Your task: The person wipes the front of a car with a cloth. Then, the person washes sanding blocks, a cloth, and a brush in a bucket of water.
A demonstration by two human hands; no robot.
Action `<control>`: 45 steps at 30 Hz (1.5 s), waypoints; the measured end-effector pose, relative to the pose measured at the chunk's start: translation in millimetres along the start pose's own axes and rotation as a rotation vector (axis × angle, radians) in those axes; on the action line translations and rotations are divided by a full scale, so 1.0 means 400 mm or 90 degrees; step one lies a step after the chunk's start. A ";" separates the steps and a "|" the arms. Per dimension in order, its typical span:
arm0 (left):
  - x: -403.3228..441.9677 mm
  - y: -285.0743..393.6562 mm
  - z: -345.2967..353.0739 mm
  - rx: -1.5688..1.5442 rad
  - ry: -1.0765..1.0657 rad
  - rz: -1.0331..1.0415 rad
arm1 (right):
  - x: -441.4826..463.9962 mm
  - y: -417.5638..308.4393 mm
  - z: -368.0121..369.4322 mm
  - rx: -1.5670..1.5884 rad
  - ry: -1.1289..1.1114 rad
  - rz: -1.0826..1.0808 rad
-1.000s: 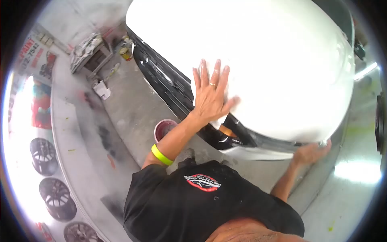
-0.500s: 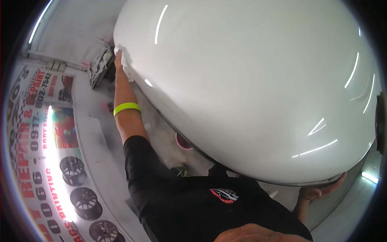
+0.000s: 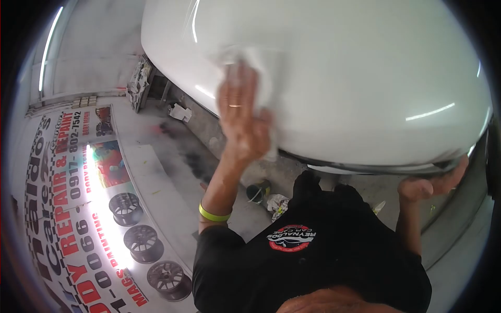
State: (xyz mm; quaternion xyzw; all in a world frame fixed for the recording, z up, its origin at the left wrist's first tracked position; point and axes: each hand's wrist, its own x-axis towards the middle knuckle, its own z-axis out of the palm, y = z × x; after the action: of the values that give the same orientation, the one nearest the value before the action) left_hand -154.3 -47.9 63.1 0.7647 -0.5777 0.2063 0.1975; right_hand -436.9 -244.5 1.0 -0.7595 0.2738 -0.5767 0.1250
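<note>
A large, glossy white car panel (image 3: 355,99) fills the upper part of the view. My left hand (image 3: 242,112), with a ring and a yellow wristband, presses a white cloth (image 3: 266,70) onto the panel's top surface. Motion smears the fingertips and the cloth. At the near right corner, my right hand (image 3: 436,182) holds the panel's dark lower edge from below; its fingers run along the rim and are partly hidden.
To the left stands a wall banner (image 3: 73,208) with lettering and pictured wheels. Below the panel, a dark bucket (image 3: 258,191) and crumpled paper (image 3: 278,206) lie on the floor. A paper-covered object (image 3: 139,83) leans at the far left.
My left hand has swept the cloth from the panel's far left edge towards the right, onto its top. The view has shifted, showing more floor. My right hand stays at the near right corner.
</note>
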 end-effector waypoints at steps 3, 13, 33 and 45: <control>0.095 0.191 -0.013 -0.003 -0.110 0.120 | -0.015 0.031 0.012 0.046 0.074 -0.048; 0.462 0.573 0.196 -0.114 0.116 0.330 | -0.030 0.047 0.001 0.036 0.200 -0.020; -0.071 -0.465 0.048 -0.138 0.284 -0.592 | 0.054 0.152 -0.057 -0.148 0.083 -0.181; -0.148 -0.484 0.125 -0.107 0.351 -0.555 | 0.045 0.112 -0.071 -0.133 0.049 -0.136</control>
State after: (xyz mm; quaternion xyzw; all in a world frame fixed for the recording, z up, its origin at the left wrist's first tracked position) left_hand 22.2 21.8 -23.2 0.8330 -0.1466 0.2512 0.4706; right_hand -472.7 -287.6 1.6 -0.7705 0.2544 -0.5838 -0.0269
